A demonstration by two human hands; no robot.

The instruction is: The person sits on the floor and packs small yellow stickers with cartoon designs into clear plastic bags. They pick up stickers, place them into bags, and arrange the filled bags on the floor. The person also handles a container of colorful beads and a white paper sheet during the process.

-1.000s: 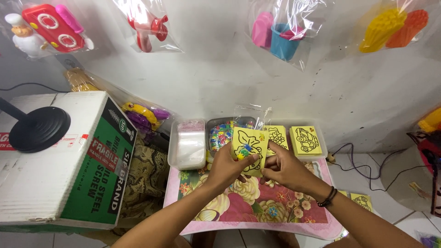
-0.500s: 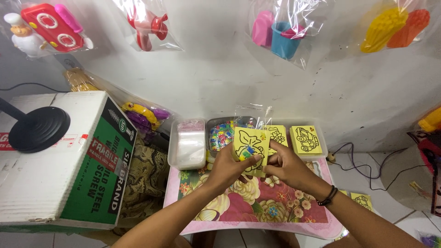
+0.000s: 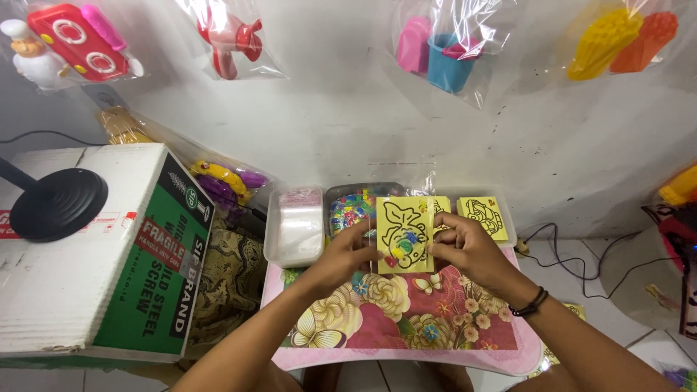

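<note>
Yellow card (image 3: 404, 236) pinched between both hands

Both hands (image 3: 406, 250) raised, fingers pinched

A small pink floral-printed table (image 3: 348, 337) is seen beneath both hands. Three clear plastic containers are set along its far edge: one (image 3: 294, 229) beyond the left hand, two (image 3: 353, 207) (image 3: 483, 216) ahead.
</note>
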